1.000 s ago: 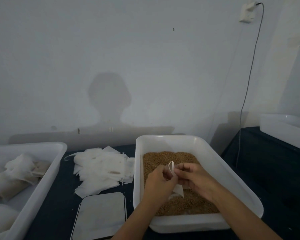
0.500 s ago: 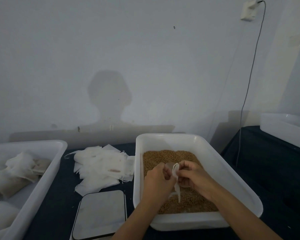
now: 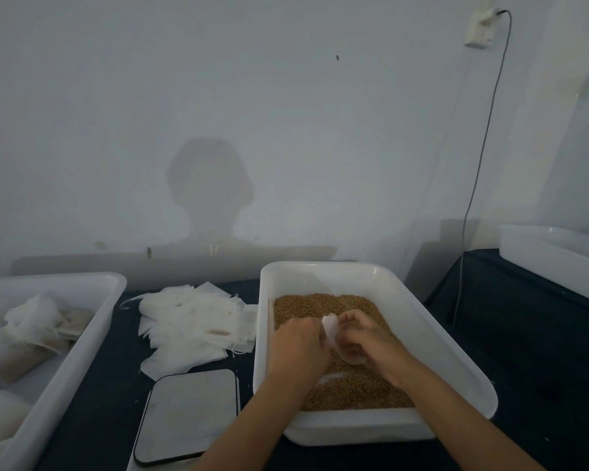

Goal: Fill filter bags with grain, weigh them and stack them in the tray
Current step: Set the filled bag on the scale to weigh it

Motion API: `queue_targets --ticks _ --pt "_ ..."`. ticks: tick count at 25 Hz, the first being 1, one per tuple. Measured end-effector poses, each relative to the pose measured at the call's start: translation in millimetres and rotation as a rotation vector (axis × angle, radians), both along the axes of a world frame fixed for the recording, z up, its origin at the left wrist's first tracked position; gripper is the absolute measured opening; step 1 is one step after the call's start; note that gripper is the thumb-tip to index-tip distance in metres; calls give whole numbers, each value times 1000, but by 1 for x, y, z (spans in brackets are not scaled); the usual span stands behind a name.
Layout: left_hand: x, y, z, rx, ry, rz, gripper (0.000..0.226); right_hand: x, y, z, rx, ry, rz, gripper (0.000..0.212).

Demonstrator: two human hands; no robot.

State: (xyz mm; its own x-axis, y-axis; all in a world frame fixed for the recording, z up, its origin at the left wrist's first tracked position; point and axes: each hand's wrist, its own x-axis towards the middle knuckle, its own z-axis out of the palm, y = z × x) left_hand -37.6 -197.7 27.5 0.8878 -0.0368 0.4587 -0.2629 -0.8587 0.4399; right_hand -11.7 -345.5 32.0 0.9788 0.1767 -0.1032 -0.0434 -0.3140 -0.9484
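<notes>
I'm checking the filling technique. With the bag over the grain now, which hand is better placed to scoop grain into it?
Probably the right hand: it lies low on the grain beside the filter bag, while the left hand pinches the bag's top edge, steadying it.

Makeshift packing room, grain tub (image 3: 422,321), scale (image 3: 187,416), bare wall (image 3: 286,113)

Golden-brown grain (image 3: 323,302) in white tub (image 3: 422,328); white filter bags (image 3: 191,321); dark navy tablecloth (image 3: 524,351).
</notes>
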Motion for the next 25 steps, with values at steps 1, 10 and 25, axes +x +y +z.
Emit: queue_targets --ticks 1,10,25 --pt "3 4 1 8 3 15 15 3 -5 0 -119 -18 -36 16" --pt "10 32 -2 89 54 54 9 18 -44 -13 -1370 -11 82 21" --pt "11 32 -6 -114 23 72 17 19 -15 36 -1309 -306 231 17"
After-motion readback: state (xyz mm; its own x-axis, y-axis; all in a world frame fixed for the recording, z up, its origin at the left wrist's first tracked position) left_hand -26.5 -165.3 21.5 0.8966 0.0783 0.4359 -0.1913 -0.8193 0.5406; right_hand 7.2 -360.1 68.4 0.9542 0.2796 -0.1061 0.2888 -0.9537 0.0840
